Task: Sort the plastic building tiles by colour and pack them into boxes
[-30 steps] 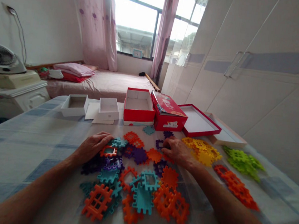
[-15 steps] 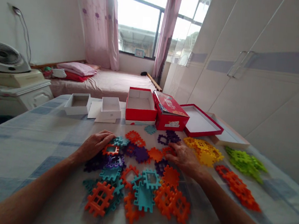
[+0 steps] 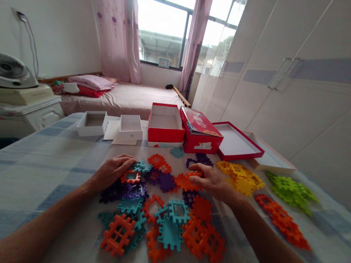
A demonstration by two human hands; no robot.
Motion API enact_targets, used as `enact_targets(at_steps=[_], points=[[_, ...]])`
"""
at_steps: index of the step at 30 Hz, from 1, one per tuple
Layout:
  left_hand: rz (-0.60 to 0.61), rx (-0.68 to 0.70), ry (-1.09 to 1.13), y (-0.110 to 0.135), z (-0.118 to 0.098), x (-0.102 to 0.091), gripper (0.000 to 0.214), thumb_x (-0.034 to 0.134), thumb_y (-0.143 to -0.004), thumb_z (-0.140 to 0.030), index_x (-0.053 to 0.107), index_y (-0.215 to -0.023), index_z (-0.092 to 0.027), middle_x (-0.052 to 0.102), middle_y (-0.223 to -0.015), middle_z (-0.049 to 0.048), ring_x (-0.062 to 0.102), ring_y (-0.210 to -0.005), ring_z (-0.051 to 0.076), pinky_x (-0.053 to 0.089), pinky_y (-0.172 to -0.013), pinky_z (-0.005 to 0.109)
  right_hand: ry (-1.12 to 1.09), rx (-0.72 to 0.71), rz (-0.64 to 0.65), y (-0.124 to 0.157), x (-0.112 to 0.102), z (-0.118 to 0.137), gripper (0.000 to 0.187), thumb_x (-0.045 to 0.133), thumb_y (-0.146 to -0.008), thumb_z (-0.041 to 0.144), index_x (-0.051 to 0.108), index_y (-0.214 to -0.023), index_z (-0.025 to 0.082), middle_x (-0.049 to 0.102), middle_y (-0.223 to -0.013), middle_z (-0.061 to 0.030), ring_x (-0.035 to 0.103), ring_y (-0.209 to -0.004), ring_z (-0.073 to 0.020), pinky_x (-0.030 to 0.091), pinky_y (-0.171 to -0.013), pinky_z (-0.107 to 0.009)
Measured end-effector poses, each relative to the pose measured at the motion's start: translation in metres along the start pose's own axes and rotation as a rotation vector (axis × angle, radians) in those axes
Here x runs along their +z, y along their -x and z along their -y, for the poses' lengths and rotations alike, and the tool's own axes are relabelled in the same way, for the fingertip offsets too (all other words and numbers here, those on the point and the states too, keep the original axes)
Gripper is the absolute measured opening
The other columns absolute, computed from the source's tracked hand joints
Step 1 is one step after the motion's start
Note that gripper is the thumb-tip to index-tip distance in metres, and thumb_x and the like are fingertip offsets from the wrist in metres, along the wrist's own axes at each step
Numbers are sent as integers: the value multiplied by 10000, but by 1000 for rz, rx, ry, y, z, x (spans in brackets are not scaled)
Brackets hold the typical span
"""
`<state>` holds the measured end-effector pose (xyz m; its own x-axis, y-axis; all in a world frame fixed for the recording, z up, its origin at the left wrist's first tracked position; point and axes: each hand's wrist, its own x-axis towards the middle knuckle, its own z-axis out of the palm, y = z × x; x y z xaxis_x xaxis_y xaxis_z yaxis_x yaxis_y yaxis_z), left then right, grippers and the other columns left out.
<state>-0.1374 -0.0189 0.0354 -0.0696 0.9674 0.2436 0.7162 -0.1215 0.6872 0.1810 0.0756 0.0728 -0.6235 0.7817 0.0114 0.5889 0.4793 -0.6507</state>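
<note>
Spread between my hands is a mixed heap of notched plastic building tiles in orange, turquoise and purple. My left hand (image 3: pixel 114 170) lies at the heap's left edge, fingers stretched out beside a turquoise tile (image 3: pixel 142 166) and an orange window-frame tile (image 3: pixel 131 176). On the right, the thumb and fingers of my right hand (image 3: pixel 212 181) close on an orange tile (image 3: pixel 193 175), partly hidden by them. A purple tile (image 3: pixel 167 182) lies left of it. Nearer me are a turquoise tile (image 3: pixel 170 232) and an orange lattice tile (image 3: pixel 117 234).
Sorted to the right are yellow tiles (image 3: pixel 245 184), green tiles (image 3: pixel 289 191) and a row of orange tiles (image 3: pixel 282 221). Along the far table edge stand white boxes (image 3: pixel 91 129), an open red box (image 3: pixel 165 136), another red box (image 3: pixel 204 145) and a red-rimmed lid (image 3: pixel 240 143).
My right hand has shifted slightly left, and its fingers have drawn together on an orange tile. My left hand stays in place.
</note>
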Motion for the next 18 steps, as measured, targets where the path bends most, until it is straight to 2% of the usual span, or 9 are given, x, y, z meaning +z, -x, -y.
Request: enact_targets(at_steps=[2,4,8,11,13,16,18], points=[[0,1,-2,0,-1,0,512,346,-860,-550,663,-952,-159,645,-1013,62,600,-945,202,440,-862,257,80,-30,68,-5,7,3,404,533,-776,340,581,-1132,154,651,-1046,-81,599,-894,-183,440,-765,-279],[1,1,-2,0,0,-1,507,345,-862,-544,661,-955,-159,643,-1015,65,596,-950,205,438,-868,266,178,-42,81,-9,13,3,395,532,-781,341,594,-1125,158,637,-1091,-101,581,-958,-206,420,-806,-294],[6,3,5,0,-1,-1,502,342,-865,-529,662,-946,-151,633,-1021,70,596,-940,207,439,-861,273,263,-34,29,-11,17,2,297,574,-752,383,615,-954,169,626,-963,-73,564,-836,-177,405,-713,-262],[7,0,-3,0,-2,-1,510,335,-867,-530,659,-957,-147,631,-1027,71,597,-941,204,438,-859,264,145,-33,6,-7,10,5,264,585,-739,383,574,-882,162,598,-822,-21,522,-709,-133,387,-617,-234],[8,2,-12,0,-3,-1,515,334,-865,-537,660,-964,-151,633,-1038,70,595,-950,205,435,-863,259,12,-9,-16,2,-2,9,265,563,-760,384,568,-894,155,597,-785,-8,524,-691,-128,394,-607,-234],[6,-2,-23,0,-2,-2,528,341,-854,-552,665,-959,-149,633,-1054,69,598,-954,204,433,-864,246,-155,9,-44,29,-22,14,330,551,-779,400,585,-1006,163,633,-925,-31,574,-798,-151,436,-690,-252],[3,-12,-35,0,-1,-2,536,345,-848,-561,668,-960,-148,634,-1056,66,601,-950,202,432,-864,240,-188,22,-2,52,-27,14,367,552,-784,405,592,-1077,187,640,-1028,-38,589,-891,-174,446,-771,-275]])
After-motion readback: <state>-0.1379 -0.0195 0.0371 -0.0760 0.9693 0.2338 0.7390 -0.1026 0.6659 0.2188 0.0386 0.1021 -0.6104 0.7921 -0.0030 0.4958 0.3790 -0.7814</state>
